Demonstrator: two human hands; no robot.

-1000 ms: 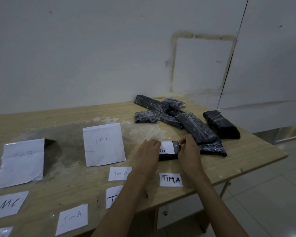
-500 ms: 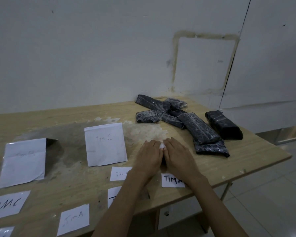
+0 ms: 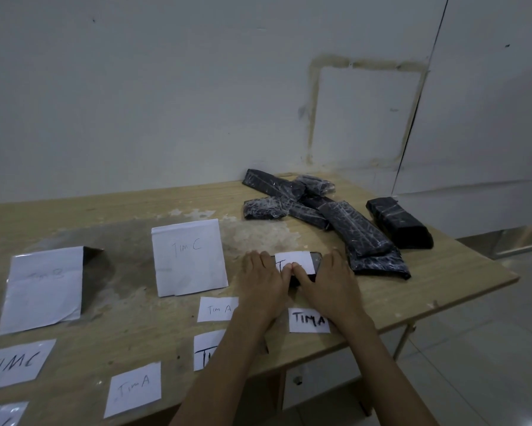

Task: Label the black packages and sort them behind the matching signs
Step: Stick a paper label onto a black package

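Both your hands are down flat at centre frame, right on the small black package (image 3: 315, 265) with its white label (image 3: 295, 260). Your left hand (image 3: 263, 279) covers its left end, your right hand (image 3: 327, 279) its right and near edge, thumbs meeting on the label. Neither hand is curled round anything: palms and fingers are spread, pressing the paper down, not gripping.

The package's long axis runs left to right across the frame, lying between your two hands. The standing TIM C sign (image 3: 189, 256) is just left of your left hand, so the ground behind it lies up and to the left. I'd say your left hand is the nearer one for that carry, though only a "T" shows on the label, so I can't confirm which sign matches.

Counting now: two standing signs, the TIM C one and a fainter sign (image 3: 43, 287) at left whose writing I can't read. Roughly six wrapped packages in the unlabelled pile (image 3: 360, 232) at upper right, though the overlap makes that uncertain. Flat loose slips (image 3: 134, 387) on the table (image 3: 443, 272): six in view, one cut by the lower left edge.
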